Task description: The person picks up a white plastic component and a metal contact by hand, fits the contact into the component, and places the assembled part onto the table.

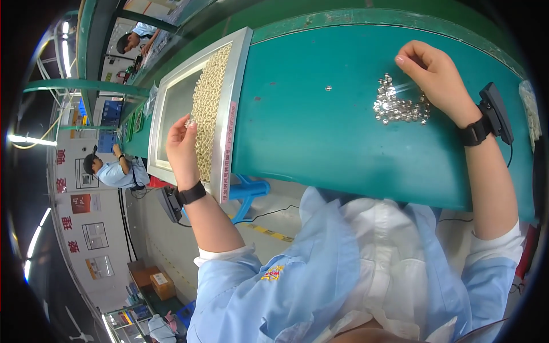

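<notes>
My left hand (182,146) is raised over a metal-framed tray (235,80) and pinches a small clear bead-like part (189,122) between its fingertips. Rows of small pale parts (209,97) fill the tray's right side, while its left side is bare grey. My right hand (436,74) rests at the far edge of a loose pile of small shiny parts (397,103) on the green table (309,131). Its fingers are curled over the pile; whether they hold a part cannot be seen. Both wrists carry black strapped devices.
One stray shiny part (328,88) lies alone between tray and pile. A blue plastic stool (249,191) stands under the table. Two other people in blue shirts (114,171) (137,37) work along the same bench. Cardboard boxes (151,280) sit on the floor.
</notes>
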The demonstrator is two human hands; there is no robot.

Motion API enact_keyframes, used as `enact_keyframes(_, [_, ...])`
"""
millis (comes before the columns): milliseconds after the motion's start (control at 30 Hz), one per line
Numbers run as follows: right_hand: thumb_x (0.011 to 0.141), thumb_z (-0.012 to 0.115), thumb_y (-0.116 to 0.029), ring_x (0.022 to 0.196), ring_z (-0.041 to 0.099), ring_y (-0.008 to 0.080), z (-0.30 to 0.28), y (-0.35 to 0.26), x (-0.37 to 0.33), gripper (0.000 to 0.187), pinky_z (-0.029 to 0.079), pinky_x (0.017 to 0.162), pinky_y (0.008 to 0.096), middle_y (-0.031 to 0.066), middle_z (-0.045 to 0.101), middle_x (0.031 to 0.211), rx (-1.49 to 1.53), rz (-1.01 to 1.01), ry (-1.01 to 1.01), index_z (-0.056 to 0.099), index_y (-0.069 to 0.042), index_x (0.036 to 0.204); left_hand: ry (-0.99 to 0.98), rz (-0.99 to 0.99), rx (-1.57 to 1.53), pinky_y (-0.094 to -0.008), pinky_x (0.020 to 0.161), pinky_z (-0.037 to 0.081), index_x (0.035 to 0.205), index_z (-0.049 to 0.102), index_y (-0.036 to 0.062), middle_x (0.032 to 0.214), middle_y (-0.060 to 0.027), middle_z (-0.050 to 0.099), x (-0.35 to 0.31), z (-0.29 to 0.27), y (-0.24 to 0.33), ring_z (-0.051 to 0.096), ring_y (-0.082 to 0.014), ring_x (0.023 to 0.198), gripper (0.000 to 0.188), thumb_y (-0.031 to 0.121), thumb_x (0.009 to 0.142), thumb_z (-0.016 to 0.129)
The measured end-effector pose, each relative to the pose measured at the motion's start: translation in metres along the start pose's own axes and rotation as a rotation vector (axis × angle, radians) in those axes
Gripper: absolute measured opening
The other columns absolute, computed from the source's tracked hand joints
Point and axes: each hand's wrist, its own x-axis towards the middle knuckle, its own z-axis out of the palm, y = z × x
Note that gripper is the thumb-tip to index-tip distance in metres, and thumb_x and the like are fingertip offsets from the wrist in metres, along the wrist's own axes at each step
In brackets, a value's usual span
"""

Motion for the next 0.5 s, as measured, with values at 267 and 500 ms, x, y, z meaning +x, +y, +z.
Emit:
enact_keyframes(267, [0.086,0.054,-0.021,0.061,0.037,0.0017,-0.002,0.001,0.0,0.018,0.032,0.052,0.0175,-0.0063,0.046,0.068,-0.019,0.02,-0.009,0.053,-0.003,0.081,-0.096,-0.078,0.108,-0.018,0.065,0.039,0.105,0.056,0.0017,0.08,0.0018,0.052,0.005,-0.004,-0.02,0.047,-0.0055,0.073,0.025,0.008,0.081,0.06])
enact_keyframes(500, [0.086,0.055,-0.021,0.06,0.037,0.0013,-0.002,0.0,0.001,0.018,0.031,0.051,0.0171,-0.0066,0.045,0.068,-0.001,0.046,-0.014,0.053,-0.004,0.081,-0.032,-0.015,0.107,-0.0185,0.067,0.04,0.104,0.056,0.0014,0.082,0.0012,0.053,0.011,-0.011,-0.023,0.048,-0.0059,0.074,0.025,0.008,0.08,0.06])
